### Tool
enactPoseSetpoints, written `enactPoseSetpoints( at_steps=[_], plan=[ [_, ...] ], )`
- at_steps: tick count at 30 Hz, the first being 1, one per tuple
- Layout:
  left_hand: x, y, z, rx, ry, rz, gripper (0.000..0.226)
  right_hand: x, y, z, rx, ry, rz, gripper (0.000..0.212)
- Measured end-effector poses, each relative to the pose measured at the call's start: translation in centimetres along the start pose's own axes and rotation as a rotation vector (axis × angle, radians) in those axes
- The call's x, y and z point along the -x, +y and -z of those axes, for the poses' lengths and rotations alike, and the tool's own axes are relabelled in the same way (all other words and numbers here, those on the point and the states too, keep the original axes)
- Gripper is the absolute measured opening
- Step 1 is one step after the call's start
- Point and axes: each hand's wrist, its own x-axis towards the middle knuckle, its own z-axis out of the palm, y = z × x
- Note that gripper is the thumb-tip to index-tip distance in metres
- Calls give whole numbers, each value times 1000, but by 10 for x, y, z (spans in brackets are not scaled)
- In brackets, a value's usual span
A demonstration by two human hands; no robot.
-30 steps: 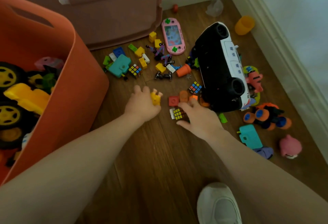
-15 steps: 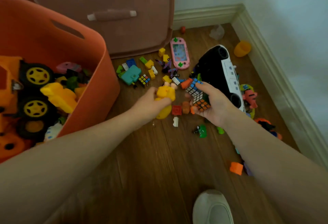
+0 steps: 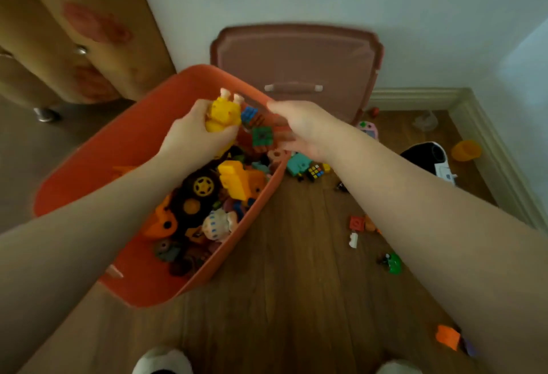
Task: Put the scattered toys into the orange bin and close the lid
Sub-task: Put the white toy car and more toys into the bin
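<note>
left hand [image 3: 195, 133]: fingers curled, gripping | right hand [image 3: 299, 127]: fingers spread, palm down, holding nothing

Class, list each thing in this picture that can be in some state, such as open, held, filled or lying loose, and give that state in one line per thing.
orange bin: open, partly filled with toys.
lid: off, leaning upright against the wall.
left hand: grips the yellow toy above the bin.
right hand: fingers spread, empty, over the bin's rim.
cubes: in mid-air, falling into the bin.
small puzzle cube: loose on the floor.
red block: loose on the floor.
</note>
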Motion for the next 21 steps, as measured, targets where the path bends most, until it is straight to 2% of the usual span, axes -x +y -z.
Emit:
enactPoseSetpoints(
  at_steps=[1,3,5,7,9,11,13,16,18,21],
  plan=[
    [-2,-9,-3,-89,-56,48,51,-3,1,-4,90,16,9,45],
    [-2,-19,-11,-251,-147,67,60,-6,6,-1,204,94,106,34],
    [-2,-22,-20,-363,-148,44,63,-1,13,10,254,182,179,20],
    [0,-21,-31,-407,-126,3,63,6,24,29,277,269,227,19],
    [5,-19,-47,-416,-173,-64,61,13,39,52,322,351,247,21],
    [8,-15,-66,-524,-294,-144,60,17,55,81,379,399,223,18],
    [4,-14,-74,-589,-382,-141,60,21,72,102,444,370,160,17],
    [-2,0,-75,-377,-522,-13,61,28,104,136,575,304,-15,27],
    [7,4,-74,-258,-452,-11,65,32,125,153,702,207,-134,31],
    [32,21,-79,-295,-132,-306,59,37,153,171,821,103,-210,25]
  ],
)
